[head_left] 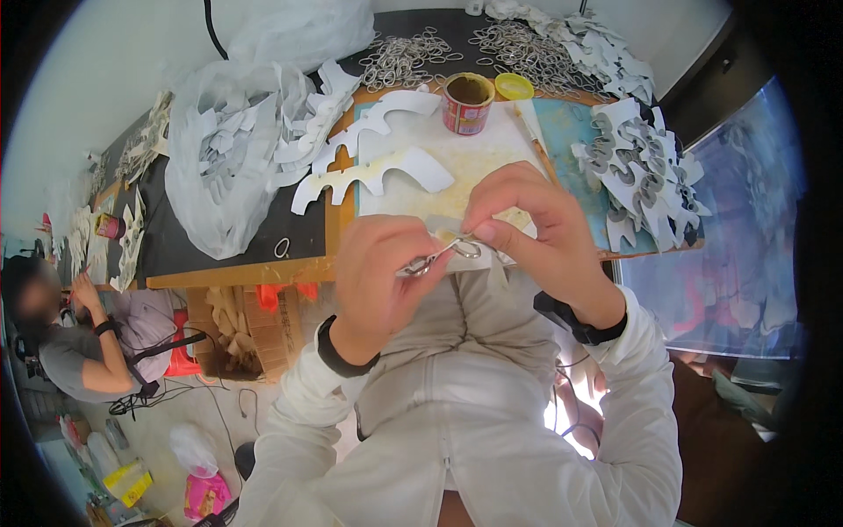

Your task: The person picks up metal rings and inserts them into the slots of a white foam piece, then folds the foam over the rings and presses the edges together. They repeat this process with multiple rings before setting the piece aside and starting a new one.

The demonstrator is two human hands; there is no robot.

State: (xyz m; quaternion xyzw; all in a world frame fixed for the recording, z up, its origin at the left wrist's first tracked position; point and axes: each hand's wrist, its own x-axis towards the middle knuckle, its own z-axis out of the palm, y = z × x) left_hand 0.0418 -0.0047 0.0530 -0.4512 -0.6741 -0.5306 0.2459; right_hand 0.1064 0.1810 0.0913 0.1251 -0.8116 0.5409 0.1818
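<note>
Both hands meet in front of me at the table's near edge, closed on one small piece. My left hand [379,272] pinches metal oval rings [420,263] with a thin white strip. From the other side, my right hand [536,220] grips the strip's end between thumb and fingertips, beside another metal ring [468,250]. The fingers partly hide how strip and rings join. Just beyond lies a scalloped white cut piece [378,174] with yellowish smears, on a stained white board [408,202]. An open tin [467,104] with brownish contents stands behind it.
A yellow lid [514,86] and a thin brush-like stick [543,151] lie near the tin. Heaps of metal rings [408,60] line the back. White pieces with rings [645,171] pile at right; a plastic bag [219,193] of pieces sits left. Another person [83,334] works far left.
</note>
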